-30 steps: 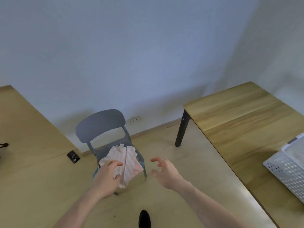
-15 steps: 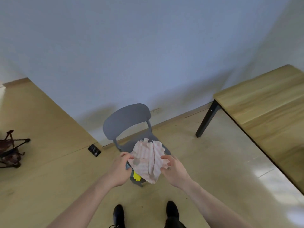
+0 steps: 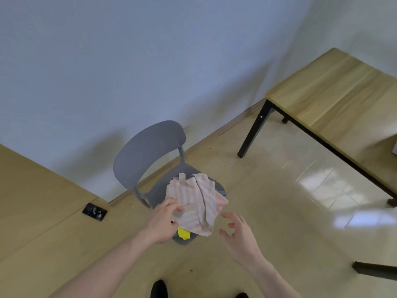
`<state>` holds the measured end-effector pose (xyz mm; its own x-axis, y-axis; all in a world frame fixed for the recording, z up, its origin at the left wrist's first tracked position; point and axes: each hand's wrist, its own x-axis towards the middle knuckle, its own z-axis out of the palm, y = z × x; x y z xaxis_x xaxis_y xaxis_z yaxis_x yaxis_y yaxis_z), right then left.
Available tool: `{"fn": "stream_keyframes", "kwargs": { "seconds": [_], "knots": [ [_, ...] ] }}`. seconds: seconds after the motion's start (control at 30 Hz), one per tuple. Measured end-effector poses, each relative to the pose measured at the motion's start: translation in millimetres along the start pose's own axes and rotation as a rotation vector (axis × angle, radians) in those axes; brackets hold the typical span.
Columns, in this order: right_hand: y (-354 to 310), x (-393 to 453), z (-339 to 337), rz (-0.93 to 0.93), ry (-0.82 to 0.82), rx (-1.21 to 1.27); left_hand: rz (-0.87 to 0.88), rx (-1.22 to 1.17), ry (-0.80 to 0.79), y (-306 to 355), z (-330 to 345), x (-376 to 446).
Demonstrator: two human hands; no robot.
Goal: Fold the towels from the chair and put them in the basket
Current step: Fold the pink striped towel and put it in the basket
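pink striped towel on chair seat, left hand pinching it.
left hand grips the towel's 9 o'clock edge; right hand hovers spread wide at its 4 o'clock, apart from the cloth. towel looks light, limp, crumpled; judged best taken by 2 corners to shake flat. yellow item shows under it. basket not clearly seen.

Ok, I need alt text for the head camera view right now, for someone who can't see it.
A person's left hand pinches a pink striped towel lying crumpled on a grey chair, while the right hand hovers open just beside it. Something yellow shows beneath the towel, and a wooden table stands at the right.
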<state>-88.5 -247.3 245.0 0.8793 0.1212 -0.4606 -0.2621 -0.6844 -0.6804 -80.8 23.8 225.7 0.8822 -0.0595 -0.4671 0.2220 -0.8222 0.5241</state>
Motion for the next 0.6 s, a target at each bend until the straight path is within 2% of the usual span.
{"fn": "stream_keyframes", "kwargs": {
  "seconds": [0.17,0.4,0.6],
  "knots": [
    [54.2,63.2,40.3,-0.030,0.039,0.037,-0.006,0.030,0.107,-35.7,36.5,72.7],
    [138.1,163.1,98.0,-0.129,0.161,0.100,0.112,0.081,0.248,-69.0,103.2,188.3],
    [168.6,223.2,132.8,-0.248,0.251,0.104,0.185,0.046,0.409,-98.0,143.2,252.1]
  ]
}}
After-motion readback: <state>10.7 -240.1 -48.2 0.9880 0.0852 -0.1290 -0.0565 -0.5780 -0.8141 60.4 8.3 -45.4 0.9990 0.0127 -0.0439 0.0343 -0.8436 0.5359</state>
